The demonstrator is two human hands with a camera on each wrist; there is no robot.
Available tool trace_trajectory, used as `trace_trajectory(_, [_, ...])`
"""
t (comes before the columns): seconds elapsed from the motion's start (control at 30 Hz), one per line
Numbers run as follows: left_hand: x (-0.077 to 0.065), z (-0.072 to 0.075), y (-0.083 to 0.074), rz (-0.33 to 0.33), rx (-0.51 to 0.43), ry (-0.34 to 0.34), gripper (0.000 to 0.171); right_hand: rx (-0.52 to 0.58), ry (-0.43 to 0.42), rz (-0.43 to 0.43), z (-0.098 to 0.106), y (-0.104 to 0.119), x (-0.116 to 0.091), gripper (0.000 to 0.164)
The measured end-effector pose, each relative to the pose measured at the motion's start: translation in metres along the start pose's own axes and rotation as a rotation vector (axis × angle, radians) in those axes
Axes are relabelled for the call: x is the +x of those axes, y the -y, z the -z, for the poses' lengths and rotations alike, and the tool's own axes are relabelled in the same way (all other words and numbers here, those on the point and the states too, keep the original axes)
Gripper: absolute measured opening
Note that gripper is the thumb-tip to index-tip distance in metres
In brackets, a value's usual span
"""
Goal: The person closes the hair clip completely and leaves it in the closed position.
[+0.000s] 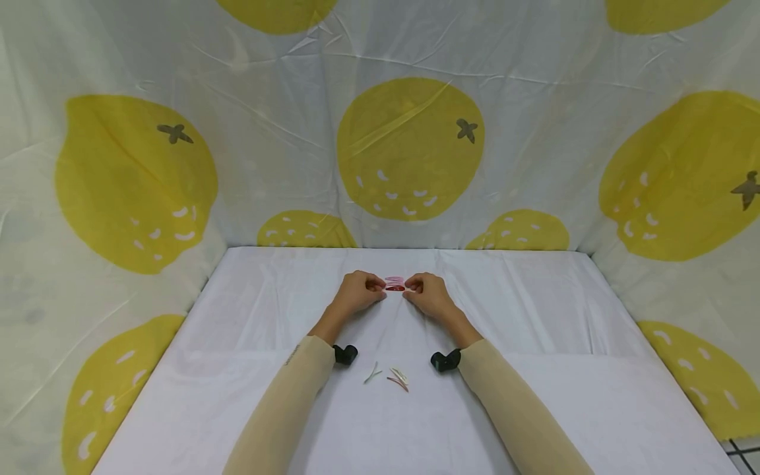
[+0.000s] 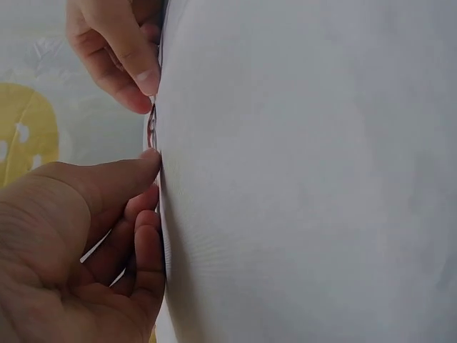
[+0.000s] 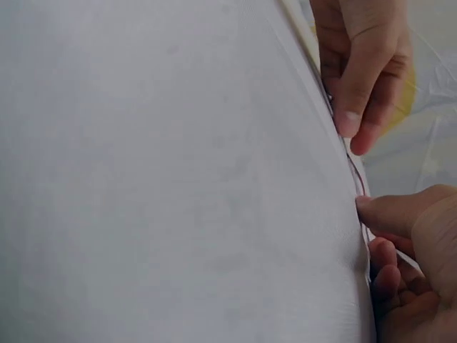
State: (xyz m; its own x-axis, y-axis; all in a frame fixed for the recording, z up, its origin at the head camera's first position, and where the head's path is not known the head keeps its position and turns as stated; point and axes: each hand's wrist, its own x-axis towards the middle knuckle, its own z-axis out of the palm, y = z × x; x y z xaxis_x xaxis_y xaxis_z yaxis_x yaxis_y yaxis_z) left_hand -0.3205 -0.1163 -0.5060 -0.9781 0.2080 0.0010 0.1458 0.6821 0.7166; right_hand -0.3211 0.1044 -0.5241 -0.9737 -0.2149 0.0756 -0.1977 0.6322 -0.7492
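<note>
At the far part of the white table, my left hand [image 1: 361, 291] and right hand [image 1: 430, 295] face each other. Between them lies a slim, shiny red strip [image 1: 394, 287]; each hand pinches one end with thumb and fingertips. Several thin pink strips [image 1: 394, 280] lie just behind it, side by side. In the left wrist view the red strip [image 2: 151, 130] shows edge-on, low against the cloth, as a narrow loop-like shape between the thumbs. Only a thin reddish line of the strip [image 3: 359, 174] shows in the right wrist view. Its exact kind is too small to tell.
Nearer me, between the forearms, lie a few pale green strips [image 1: 372, 373] and a small crossed pile of cream and reddish strips [image 1: 398, 378]. White cloth covers the table [image 1: 522, 409]. A lemon-print curtain [image 1: 534, 158] encloses the back and sides.
</note>
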Motion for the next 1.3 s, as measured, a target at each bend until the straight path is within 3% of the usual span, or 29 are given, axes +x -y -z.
trace_trajectory(0.37, [-0.018, 0.005, -0.001, -0.039, 0.054, 0.035, 0.032, -0.012, 0.069, 0.032, 0.006, -0.004, -0.010, 0.026])
trace_trajectory(0.57, [-0.028, 0.012, 0.000, -0.012, 0.058, 0.039, 0.032, -0.018, 0.094, 0.050, 0.011, 0.000, -0.017, 0.033])
trace_trajectory(0.87, [-0.042, 0.022, 0.000, -0.062, 0.131, 0.055, 0.033, -0.047, 0.152, 0.111, 0.019, -0.002, -0.027, 0.039])
trace_trajectory(1.1, [-0.057, 0.030, 0.003, -0.114, 0.143, -0.023, 0.027, -0.055, 0.157, 0.157, 0.029, 0.004, -0.038, 0.038])
trace_trajectory(1.3, [-0.071, 0.036, 0.001, -0.127, 0.101, -0.070, 0.035, -0.003, 0.142, 0.180, 0.039, 0.005, -0.051, 0.041])
